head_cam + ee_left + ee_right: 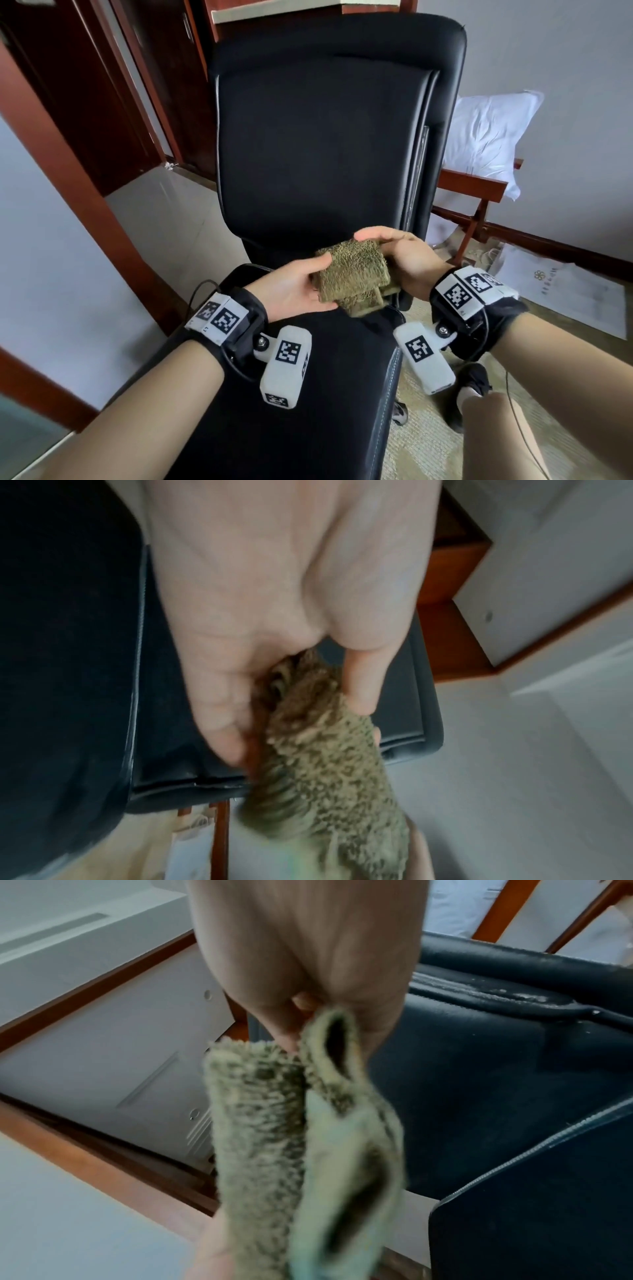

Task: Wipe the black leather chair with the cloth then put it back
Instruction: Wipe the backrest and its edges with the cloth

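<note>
A black leather chair [318,144] stands in front of me, its tall back upright and its seat [329,370] below my wrists. Both hands hold a folded olive-green fluffy cloth [352,274] just above the seat, near the foot of the backrest. My left hand [301,287] pinches the cloth's left end between thumb and fingers; the left wrist view shows that cloth [325,764] bunched in the grip. My right hand [394,257] grips the right end, with its fingers curled over the top. In the right wrist view the cloth [291,1137] hangs doubled from the fingers.
A white pillow [486,137] lies on a wooden rack [472,192] to the right of the chair. Dark wooden door frames [85,113] stand to the left. White paper bags [561,291] lie on the carpet at the right. My shoe [469,380] is beside the chair's seat.
</note>
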`<control>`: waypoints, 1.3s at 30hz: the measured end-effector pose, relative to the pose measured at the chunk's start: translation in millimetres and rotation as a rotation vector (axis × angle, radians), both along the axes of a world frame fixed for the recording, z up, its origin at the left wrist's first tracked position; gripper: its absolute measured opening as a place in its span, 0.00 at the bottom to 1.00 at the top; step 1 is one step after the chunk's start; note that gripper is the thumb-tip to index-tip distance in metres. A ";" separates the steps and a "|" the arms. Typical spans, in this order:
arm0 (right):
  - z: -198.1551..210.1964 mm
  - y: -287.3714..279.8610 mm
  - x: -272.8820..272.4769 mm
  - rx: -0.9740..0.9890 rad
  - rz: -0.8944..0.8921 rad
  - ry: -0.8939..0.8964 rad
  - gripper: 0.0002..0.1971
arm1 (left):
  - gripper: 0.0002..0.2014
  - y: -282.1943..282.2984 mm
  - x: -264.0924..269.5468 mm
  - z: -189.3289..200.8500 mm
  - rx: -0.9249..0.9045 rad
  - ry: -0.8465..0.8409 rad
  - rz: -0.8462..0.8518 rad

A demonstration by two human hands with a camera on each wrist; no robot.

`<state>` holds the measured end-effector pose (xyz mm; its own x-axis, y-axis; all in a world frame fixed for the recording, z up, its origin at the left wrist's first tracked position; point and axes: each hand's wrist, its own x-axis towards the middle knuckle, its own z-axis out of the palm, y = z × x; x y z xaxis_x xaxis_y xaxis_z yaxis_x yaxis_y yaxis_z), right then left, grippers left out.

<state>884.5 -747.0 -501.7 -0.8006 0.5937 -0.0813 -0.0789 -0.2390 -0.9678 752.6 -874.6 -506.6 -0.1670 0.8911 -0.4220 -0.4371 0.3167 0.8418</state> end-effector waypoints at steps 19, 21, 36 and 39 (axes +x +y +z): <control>29.9 77.0 12.2 0.602 -0.515 -0.056 0.16 | 0.20 101.9 3.7 48.4 0.225 0.860 0.192; 45.2 98.8 16.4 0.499 -0.576 -0.003 0.16 | 0.20 119.9 0.2 57.4 0.241 0.941 0.252; 100.3 152.0 -26.2 1.345 -0.779 -0.101 0.23 | 0.39 185.2 -32.4 59.5 0.043 1.976 -0.062; 85.3 153.2 -32.8 1.558 -0.824 -0.297 0.16 | 0.40 186.3 -36.7 54.3 0.064 2.002 -0.058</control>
